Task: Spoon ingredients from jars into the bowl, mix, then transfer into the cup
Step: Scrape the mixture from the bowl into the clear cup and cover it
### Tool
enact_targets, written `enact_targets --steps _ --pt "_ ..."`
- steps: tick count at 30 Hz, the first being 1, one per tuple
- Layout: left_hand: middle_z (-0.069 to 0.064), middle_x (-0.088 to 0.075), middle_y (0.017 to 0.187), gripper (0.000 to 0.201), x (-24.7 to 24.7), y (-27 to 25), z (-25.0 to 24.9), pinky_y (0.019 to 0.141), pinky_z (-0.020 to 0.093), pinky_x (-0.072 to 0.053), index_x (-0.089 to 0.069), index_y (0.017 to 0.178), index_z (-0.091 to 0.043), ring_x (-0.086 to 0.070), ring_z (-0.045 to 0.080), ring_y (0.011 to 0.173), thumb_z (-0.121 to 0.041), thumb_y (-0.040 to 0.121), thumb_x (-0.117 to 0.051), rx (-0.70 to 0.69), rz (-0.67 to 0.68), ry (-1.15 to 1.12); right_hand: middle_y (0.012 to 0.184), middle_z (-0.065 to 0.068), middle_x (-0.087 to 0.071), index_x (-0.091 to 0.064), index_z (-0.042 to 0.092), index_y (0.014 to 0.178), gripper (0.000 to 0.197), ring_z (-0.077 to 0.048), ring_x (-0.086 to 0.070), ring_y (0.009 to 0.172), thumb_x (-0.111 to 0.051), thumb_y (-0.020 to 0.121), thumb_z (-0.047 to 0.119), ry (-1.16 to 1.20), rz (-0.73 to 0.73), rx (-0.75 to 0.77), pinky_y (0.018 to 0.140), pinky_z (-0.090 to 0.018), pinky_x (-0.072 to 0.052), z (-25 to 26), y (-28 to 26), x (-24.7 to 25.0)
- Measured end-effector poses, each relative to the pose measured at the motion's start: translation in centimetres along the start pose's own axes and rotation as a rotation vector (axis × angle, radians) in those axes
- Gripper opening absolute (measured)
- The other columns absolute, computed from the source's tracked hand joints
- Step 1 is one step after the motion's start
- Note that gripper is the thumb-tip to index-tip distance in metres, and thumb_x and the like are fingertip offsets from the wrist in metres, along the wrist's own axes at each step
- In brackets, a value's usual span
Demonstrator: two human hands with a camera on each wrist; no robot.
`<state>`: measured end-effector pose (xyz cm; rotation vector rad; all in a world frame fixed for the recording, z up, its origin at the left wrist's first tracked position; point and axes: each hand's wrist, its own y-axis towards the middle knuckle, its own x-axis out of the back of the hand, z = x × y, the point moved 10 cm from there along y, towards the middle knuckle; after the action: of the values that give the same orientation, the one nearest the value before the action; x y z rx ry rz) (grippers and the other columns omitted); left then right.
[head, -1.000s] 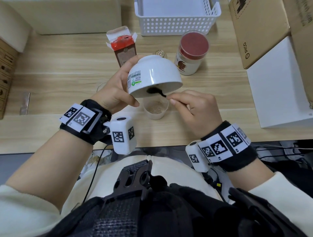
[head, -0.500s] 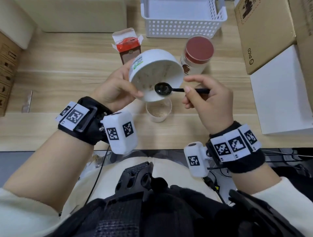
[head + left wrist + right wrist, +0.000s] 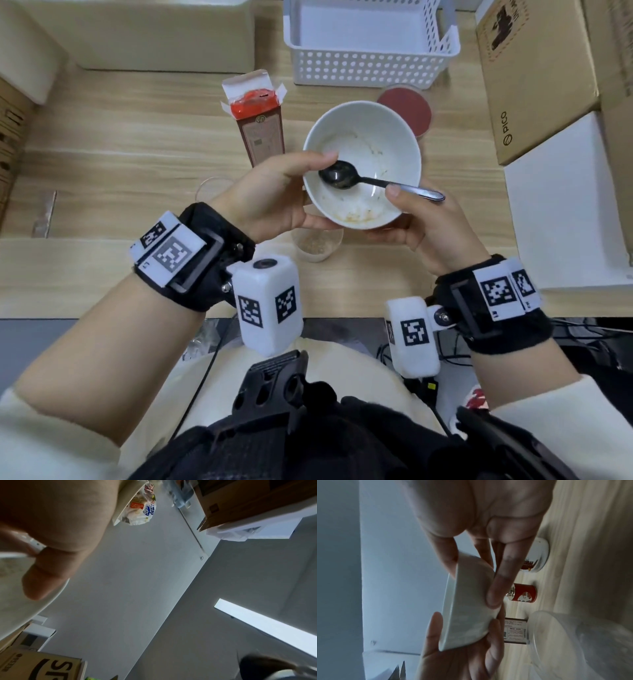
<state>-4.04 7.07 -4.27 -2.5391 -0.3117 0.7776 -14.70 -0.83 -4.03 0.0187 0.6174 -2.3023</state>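
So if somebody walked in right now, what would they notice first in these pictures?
Dead centre, the white bowl, nearly empty with only crumbs and smears, is held up over the wooden table by the left hand and the right hand. A dark spoon lies inside it, its handle pinned by the right thumb. Just below sits the clear plastic cup holding the tan mix.

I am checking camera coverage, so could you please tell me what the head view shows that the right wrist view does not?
Only the head view shows the bowl's smeared inside, the black spoon lying in it, the white basket and the filled cup under the bowl. Only the right wrist view shows the bowl's underside, with fingers of the right hand pressed against it. Both show the white bowl held off the table by both hands, left hand included.
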Motion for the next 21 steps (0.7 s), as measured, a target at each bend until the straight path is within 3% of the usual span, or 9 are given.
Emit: enact_targets --steps 2,5,8,10,11,13,16,18,21 --pt "0.010 -0.059 0.127 0.050 0.8 0.2 -0.3 0.087 0.045 -0.055 -0.053 0.126 -0.012 -0.056 0.025 0.119 -0.031 0.080 -0.054 -0.033 -0.068 0.056 0.085 -0.006 -0.069 -0.058 0.004 0.103 0.018 -0.018 -0.069 0.076 -0.049 0.088 0.009 0.039 -0.014 -0.019 0.053 -0.029 -0.056 -0.5 0.2 0.8" --pt "-0.006 -0.064 0.105 0.039 4.0 -0.4 -1.8 0.079 0.031 -0.056 -0.058 0.115 -0.025 -0.061 0.008 0.101 -0.029 0.076 -0.058 -0.166 -0.246 0.176 0.080 -0.004 -0.069 -0.059 0.009 0.094 0.014 -0.018 -0.067 0.071 -0.046 0.090 0.009 0.086 -0.083 -0.058 0.051 -0.027 -0.056 -1.4 0.5 3.1" --pt "-0.010 -0.069 0.088 0.026 10.3 -3.0 -2.5 0.071 0.020 -0.052 -0.064 0.099 -0.028 -0.065 0.004 0.083 -0.013 0.078 -0.060 -0.317 -0.532 0.236 0.070 0.000 -0.072 -0.058 0.010 0.092 0.013 -0.016 -0.068 0.065 -0.045 0.090 0.008 0.091 -0.165 -0.089 0.050 -0.027 -0.056 -2.4 0.5 6.1" --pt "-0.010 -0.068 0.081 0.031 14.1 -4.8 -1.5 0.075 0.023 -0.051 -0.063 0.096 -0.023 -0.063 0.002 0.079 0.003 0.079 -0.058 -0.346 -0.726 0.319 0.067 0.002 -0.073 -0.057 0.010 0.092 0.013 -0.015 -0.069 0.062 -0.044 0.091 0.007 0.079 -0.210 -0.129 0.049 -0.026 -0.056 -3.5 0.5 7.9" --pt "-0.007 -0.066 0.087 0.034 15.6 -5.4 -0.8 0.082 0.029 -0.051 -0.062 0.101 -0.018 -0.061 0.003 0.083 0.007 0.078 -0.059 -0.330 -0.810 0.403 0.066 0.002 -0.073 -0.056 0.010 0.092 0.013 -0.015 -0.069 0.061 -0.044 0.091 0.007 0.069 -0.223 -0.153 0.049 -0.026 -0.056 -4.1 0.6 8.5" --pt "0.002 -0.059 0.114 0.051 18.1 -6.0 0.8 0.099 0.040 -0.045 -0.054 0.120 -0.014 -0.053 0.012 0.105 -0.001 0.073 -0.071 -0.225 -0.946 0.641 0.064 0.001 -0.072 -0.056 0.010 0.091 0.012 -0.016 -0.069 0.058 -0.044 0.091 0.007 0.052 -0.237 -0.214 0.049 -0.026 -0.057 -5.6 0.9 9.3" --pt "0.008 -0.035 0.146 0.093 18.7 -4.9 2.5 0.112 0.046 -0.028 -0.035 0.139 -0.019 -0.032 0.026 0.133 -0.024 0.061 -0.085 -0.078 -0.883 0.916 0.064 -0.002 -0.072 -0.056 0.009 0.091 0.011 -0.019 -0.068 0.056 -0.045 0.091 0.006 0.041 -0.247 -0.267 0.050 -0.027 -0.057 -7.1 1.0 9.5" --pt "0.008 -0.029 0.150 0.100 18.3 -4.2 2.6 0.114 0.045 -0.022 -0.031 0.142 -0.020 -0.026 0.030 0.137 -0.029 0.059 -0.086 -0.080 -0.862 0.990 0.066 -0.003 -0.072 -0.056 0.008 0.095 0.010 -0.021 -0.069 0.056 -0.046 0.091 0.007 0.037 -0.242 -0.300 0.050 -0.027 -0.057 -7.8 1.2 9.4" --pt "0.010 -0.035 0.144 0.092 18.0 -4.4 1.7 0.109 0.039 -0.023 -0.034 0.140 -0.020 -0.029 0.032 0.132 -0.028 0.063 -0.083 -0.118 -0.943 1.055 0.069 -0.005 -0.072 -0.054 0.005 0.101 0.013 -0.021 -0.069 0.058 -0.047 0.091 0.008 0.020 -0.230 -0.336 0.050 -0.028 -0.057 -8.6 1.7 8.9"
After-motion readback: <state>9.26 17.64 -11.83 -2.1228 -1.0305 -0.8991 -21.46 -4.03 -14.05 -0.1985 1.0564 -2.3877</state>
